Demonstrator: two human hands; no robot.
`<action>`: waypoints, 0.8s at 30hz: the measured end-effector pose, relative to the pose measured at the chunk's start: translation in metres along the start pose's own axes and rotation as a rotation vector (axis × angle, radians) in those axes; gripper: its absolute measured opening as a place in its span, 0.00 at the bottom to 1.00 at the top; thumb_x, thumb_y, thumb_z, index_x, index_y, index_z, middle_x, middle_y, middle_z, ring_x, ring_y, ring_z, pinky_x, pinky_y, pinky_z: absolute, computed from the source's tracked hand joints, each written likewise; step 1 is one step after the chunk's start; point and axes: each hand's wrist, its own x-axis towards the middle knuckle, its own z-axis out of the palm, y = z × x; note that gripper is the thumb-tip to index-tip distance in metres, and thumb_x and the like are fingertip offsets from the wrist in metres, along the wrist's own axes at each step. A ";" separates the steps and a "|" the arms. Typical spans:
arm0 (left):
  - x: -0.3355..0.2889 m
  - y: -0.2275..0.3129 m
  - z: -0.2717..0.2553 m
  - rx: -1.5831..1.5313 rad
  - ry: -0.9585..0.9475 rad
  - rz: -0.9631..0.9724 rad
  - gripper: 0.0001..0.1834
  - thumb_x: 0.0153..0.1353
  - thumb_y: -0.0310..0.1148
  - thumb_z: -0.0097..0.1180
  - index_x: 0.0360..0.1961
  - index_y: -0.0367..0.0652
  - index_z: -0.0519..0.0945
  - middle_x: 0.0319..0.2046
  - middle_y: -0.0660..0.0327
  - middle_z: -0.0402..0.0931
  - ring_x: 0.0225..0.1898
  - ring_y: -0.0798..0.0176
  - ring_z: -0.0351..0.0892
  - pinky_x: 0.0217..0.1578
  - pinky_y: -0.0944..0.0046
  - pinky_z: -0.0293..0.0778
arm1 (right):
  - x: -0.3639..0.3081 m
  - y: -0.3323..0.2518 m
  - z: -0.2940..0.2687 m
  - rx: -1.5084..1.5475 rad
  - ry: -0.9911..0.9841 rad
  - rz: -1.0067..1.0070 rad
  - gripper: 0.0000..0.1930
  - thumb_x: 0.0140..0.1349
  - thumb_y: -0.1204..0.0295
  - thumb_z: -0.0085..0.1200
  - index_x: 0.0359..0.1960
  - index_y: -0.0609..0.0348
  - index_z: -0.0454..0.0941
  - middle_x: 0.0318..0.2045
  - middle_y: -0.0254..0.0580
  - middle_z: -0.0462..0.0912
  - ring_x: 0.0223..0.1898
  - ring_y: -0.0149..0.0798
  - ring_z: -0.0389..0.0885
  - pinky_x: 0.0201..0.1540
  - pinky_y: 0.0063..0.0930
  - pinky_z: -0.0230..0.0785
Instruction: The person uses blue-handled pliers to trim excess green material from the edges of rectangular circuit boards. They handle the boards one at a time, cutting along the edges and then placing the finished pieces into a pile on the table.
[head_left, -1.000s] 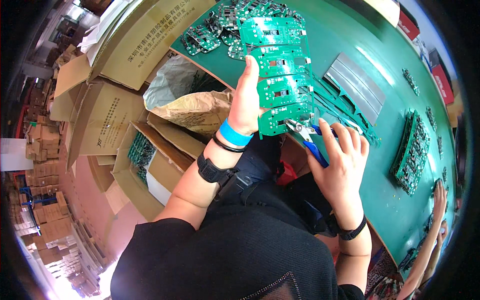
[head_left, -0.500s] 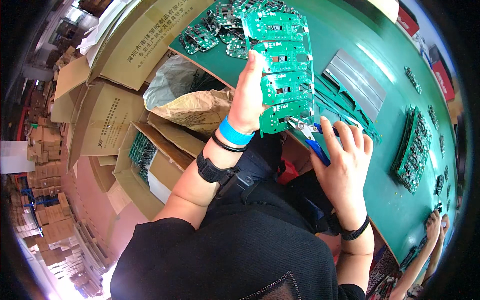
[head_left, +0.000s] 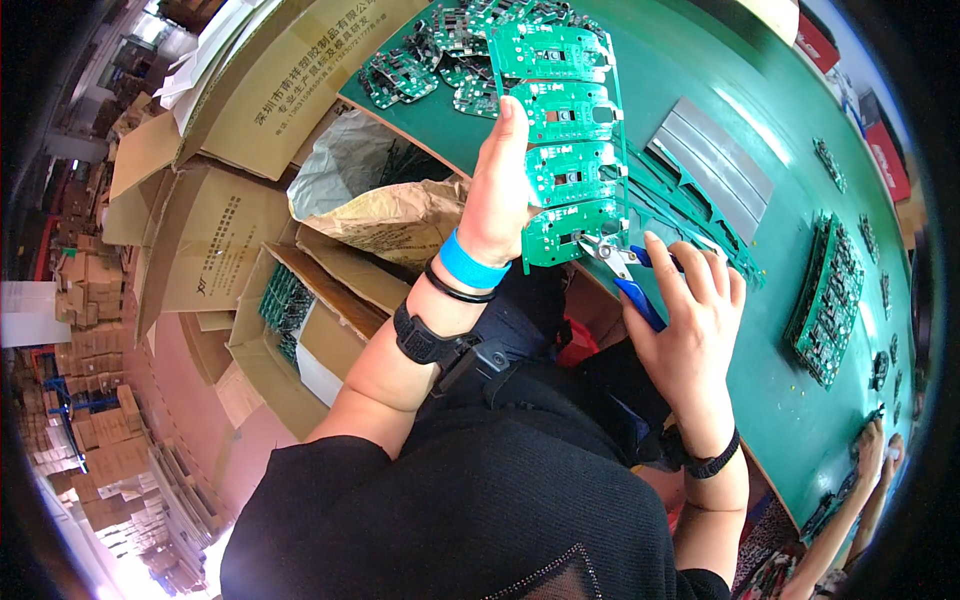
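My left hand (head_left: 497, 195) grips the left edge of a green circuit board panel (head_left: 568, 160), its thumb along the side and the other fingers hidden behind. Several boards are joined in a column on this panel, held up over the table's near edge. In my right hand (head_left: 690, 310) is a pair of cutting pliers (head_left: 622, 262) with blue handles. The plier jaws touch or overlap the lowest board, close to its small dark component; whether they bite into it I cannot tell.
Loose circuit boards (head_left: 400, 75) pile up beyond the panel. Green offcut strips (head_left: 700, 205) lie by a grey ridged plate (head_left: 712, 155). A stack of board panels (head_left: 828, 300) stands right on the green table (head_left: 770, 340). Cardboard boxes (head_left: 215, 235) crowd the left; another person's hands (head_left: 875, 455) work far right.
The panel's lower end and the plier tips have shifted very slightly to the right. My grip on both looks the same.
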 end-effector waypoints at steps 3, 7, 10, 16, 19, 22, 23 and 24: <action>0.000 0.000 -0.001 0.003 0.003 0.021 0.33 0.73 0.57 0.29 0.62 0.40 0.67 0.49 0.55 0.77 0.44 0.60 0.82 0.43 0.56 0.83 | 0.000 0.000 0.003 0.005 0.025 -0.011 0.32 0.42 0.67 0.69 0.54 0.54 0.77 0.46 0.41 0.76 0.48 0.45 0.73 0.53 0.43 0.60; 0.001 0.002 -0.007 0.114 -0.022 0.028 0.37 0.71 0.61 0.28 0.65 0.40 0.64 0.58 0.51 0.73 0.52 0.50 0.79 0.51 0.47 0.78 | 0.001 -0.002 0.003 0.013 0.023 -0.003 0.31 0.43 0.67 0.69 0.54 0.54 0.77 0.46 0.41 0.76 0.48 0.46 0.73 0.52 0.42 0.61; -0.001 0.003 -0.002 0.171 0.004 0.068 0.35 0.72 0.59 0.29 0.64 0.41 0.65 0.57 0.52 0.74 0.52 0.53 0.79 0.50 0.48 0.79 | 0.002 -0.003 0.003 -0.002 0.003 0.010 0.31 0.44 0.68 0.68 0.55 0.54 0.76 0.46 0.42 0.76 0.49 0.46 0.73 0.53 0.42 0.61; -0.001 0.006 0.001 0.179 0.000 0.088 0.34 0.73 0.58 0.29 0.64 0.42 0.65 0.56 0.53 0.74 0.52 0.54 0.79 0.51 0.50 0.79 | 0.002 -0.006 0.001 -0.036 -0.040 0.010 0.32 0.43 0.67 0.68 0.55 0.54 0.76 0.44 0.42 0.76 0.47 0.45 0.74 0.50 0.41 0.62; 0.001 0.005 -0.001 0.163 0.008 0.092 0.34 0.73 0.58 0.29 0.64 0.42 0.65 0.56 0.53 0.74 0.52 0.54 0.79 0.51 0.50 0.79 | 0.002 -0.006 0.003 -0.029 -0.017 0.002 0.31 0.43 0.67 0.69 0.54 0.54 0.77 0.43 0.41 0.76 0.45 0.43 0.74 0.49 0.41 0.63; 0.002 0.005 -0.003 0.166 0.020 0.095 0.34 0.73 0.58 0.30 0.64 0.42 0.66 0.56 0.53 0.74 0.52 0.54 0.79 0.51 0.50 0.79 | 0.004 -0.008 0.002 -0.034 0.009 0.000 0.31 0.43 0.68 0.69 0.53 0.54 0.77 0.42 0.40 0.76 0.44 0.43 0.74 0.49 0.40 0.63; 0.001 0.005 -0.003 0.173 0.018 0.092 0.34 0.73 0.58 0.30 0.64 0.42 0.66 0.56 0.52 0.74 0.52 0.54 0.79 0.51 0.50 0.79 | 0.003 -0.009 0.002 -0.037 0.015 0.002 0.30 0.43 0.68 0.69 0.53 0.54 0.77 0.42 0.40 0.76 0.43 0.43 0.74 0.48 0.40 0.63; 0.000 0.006 -0.002 0.181 0.016 0.089 0.34 0.73 0.58 0.29 0.64 0.42 0.66 0.56 0.52 0.74 0.52 0.54 0.79 0.51 0.50 0.79 | 0.002 -0.008 0.003 -0.023 0.005 0.004 0.30 0.43 0.68 0.69 0.52 0.54 0.78 0.41 0.40 0.76 0.43 0.43 0.74 0.48 0.40 0.63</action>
